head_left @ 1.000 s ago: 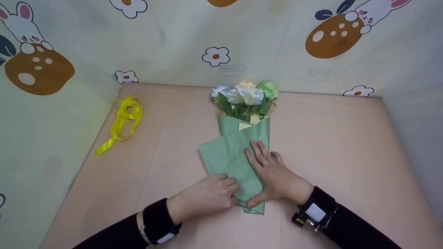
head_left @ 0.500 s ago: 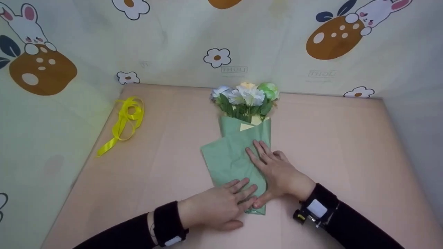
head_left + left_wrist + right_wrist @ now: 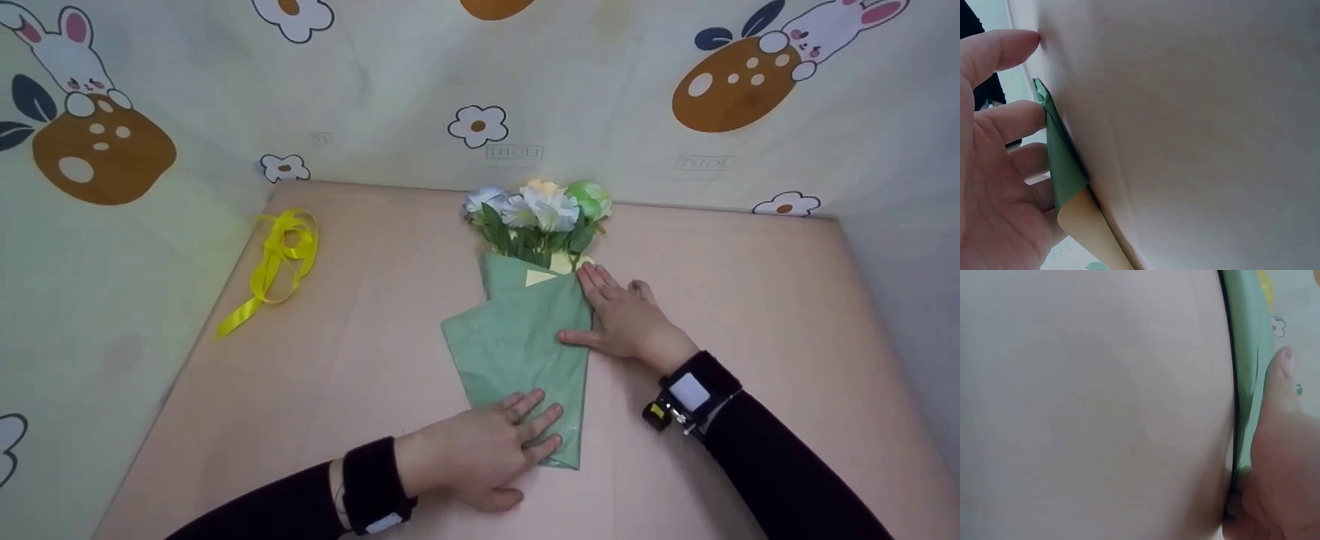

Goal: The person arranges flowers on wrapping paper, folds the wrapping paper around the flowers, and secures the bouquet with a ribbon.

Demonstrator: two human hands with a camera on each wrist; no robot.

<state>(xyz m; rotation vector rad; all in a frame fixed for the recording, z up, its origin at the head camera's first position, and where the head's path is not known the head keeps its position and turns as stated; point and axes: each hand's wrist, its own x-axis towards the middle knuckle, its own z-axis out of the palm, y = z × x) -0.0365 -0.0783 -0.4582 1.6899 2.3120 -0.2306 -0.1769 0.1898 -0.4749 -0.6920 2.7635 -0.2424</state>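
A bouquet of flowers (image 3: 544, 206) in pale blue, white, cream and green lies on the table, its stems wrapped in green wrapping paper (image 3: 517, 337). The paper's left flap sticks out to the side, and cream paper shows at the upper opening. My left hand (image 3: 495, 450) rests with spread fingers on the lower part of the wrap. In the left wrist view its fingertips touch the green paper (image 3: 1064, 163), whose tan inner side shows. My right hand (image 3: 630, 319) lies along the wrap's upper right edge, fingers extended and thumb on the front. The right wrist view shows that green edge (image 3: 1247, 343) beside the thumb.
A loosely coiled yellow ribbon (image 3: 281, 262) lies at the table's left side. The pinkish table (image 3: 712, 300) meets a patterned cloth backdrop (image 3: 390, 90) at its rear and left edges.
My left hand has uncurled from the lower edge and lies spread on the paper, slightly to the right. My right hand has slid up the wrap's right edge, toward the flowers.
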